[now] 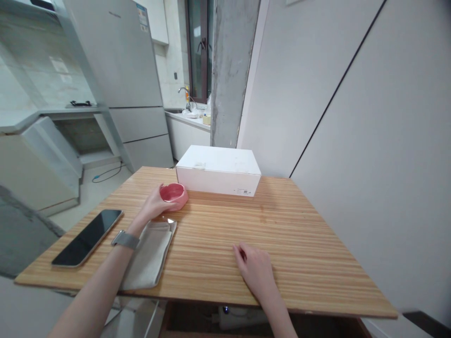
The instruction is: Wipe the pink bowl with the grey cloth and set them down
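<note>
"Where's the pink bowl?"

"Taking the white box (218, 170) as landmark: the pink bowl (182, 202) sits just in front of its near left corner. I can't tell whether the two touch."

"What's it like?"

"Round, thick-walled and shiny, with a somewhat uneven rim. I can't say if it's ceramic or plastic."

"And the hands?"

"The left hand (155, 203) grips the bowl from the side, thumb along the near wall, fingers at the far rim. The right hand (256, 268) rests well in front of the box, curled into a loose fist, with a small dark gap between thumb and fingers."

"The box itself?"

"Smooth, oblong, closed, with clear tape along the front edge and a small printed label low on the front right."

"Anything else around?"

"A folded grey cloth (150, 260), soft and matte, lies in front of the box and to its left, partly under the left forearm. Farther left is a flat, glossy black phone (88, 239) with rounded corners. All of it stands on a table (310, 249) with striped wood grain."
</note>
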{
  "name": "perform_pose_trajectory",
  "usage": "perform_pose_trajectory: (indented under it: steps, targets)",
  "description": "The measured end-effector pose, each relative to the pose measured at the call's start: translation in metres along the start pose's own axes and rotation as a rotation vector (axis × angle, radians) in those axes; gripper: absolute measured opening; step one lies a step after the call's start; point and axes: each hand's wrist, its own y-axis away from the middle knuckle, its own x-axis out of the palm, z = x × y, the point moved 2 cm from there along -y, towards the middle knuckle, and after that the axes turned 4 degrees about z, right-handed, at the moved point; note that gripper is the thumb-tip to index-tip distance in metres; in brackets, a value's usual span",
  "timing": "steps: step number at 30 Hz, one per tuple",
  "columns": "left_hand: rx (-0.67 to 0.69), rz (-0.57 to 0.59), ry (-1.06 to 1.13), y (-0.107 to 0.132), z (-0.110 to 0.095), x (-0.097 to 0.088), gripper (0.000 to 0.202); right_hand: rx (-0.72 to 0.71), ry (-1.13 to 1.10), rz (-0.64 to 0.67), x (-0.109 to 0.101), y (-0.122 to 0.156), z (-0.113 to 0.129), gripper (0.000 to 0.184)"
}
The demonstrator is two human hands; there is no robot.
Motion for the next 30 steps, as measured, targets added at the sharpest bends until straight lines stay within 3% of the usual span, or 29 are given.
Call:
perform_pose_trajectory:
  steps: [5, 13, 18, 26, 30]
  targets:
    - [-0.042, 0.035, -0.015, 0.001, -0.012, 0.015, 0.077, 0.004, 0.021, -0.007, 0.001, -0.001, 0.000, 0.033]
    - [0.168, 0.233, 0.116, 0.018, -0.083, 0.091, 0.084, -0.028, -0.030, -0.059, 0.001, 0.001, -0.001, 0.035]
    - [0.172, 0.295, 0.072, 0.024, -0.093, 0.120, 0.085, -0.021, -0.017, -0.062, 0.002, 0.002, -0.002, 0.035]
    - [0.182, 0.357, 0.057, 0.023, -0.086, 0.130, 0.096, 0.004, -0.018, -0.044, 0.001, 0.001, -0.001, 0.033]
    - [0.217, 0.344, -0.014, 0.036, -0.095, 0.112, 0.120, 0.005, -0.054, -0.031, 0.001, 0.001, -0.002, 0.034]
